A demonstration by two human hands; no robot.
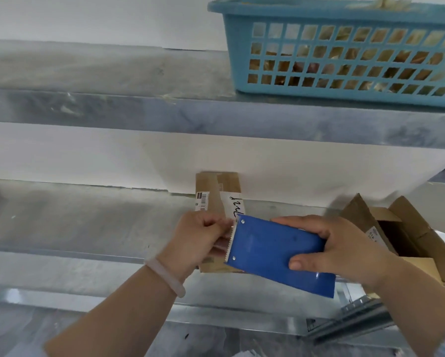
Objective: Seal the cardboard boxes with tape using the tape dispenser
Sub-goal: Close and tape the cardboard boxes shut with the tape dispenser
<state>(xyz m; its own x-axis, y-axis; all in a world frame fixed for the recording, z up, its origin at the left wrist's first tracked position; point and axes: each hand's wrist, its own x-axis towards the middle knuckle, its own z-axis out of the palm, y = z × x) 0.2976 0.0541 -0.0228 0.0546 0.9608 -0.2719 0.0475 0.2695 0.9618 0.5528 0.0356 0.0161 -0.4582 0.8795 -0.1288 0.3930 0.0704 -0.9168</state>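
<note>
A small closed cardboard box (217, 194) with a barcode label and handwriting lies on the lower metal shelf (87, 222), against the white wall. Above its near half I hold a blue tape dispenser (272, 251), its toothed blade pointing left. My right hand (337, 246) grips the dispenser body from the right side. My left hand (198, 238) pinches the clear tape end at the blade with closed fingers. The near part of the box is hidden behind my hands and the dispenser.
An open cardboard box (406, 233) with raised flaps stands at the right on the same shelf. A light-blue plastic basket (345, 55) full of items sits on the upper shelf (139, 117) at the right. A metal rail (357, 318) runs below right.
</note>
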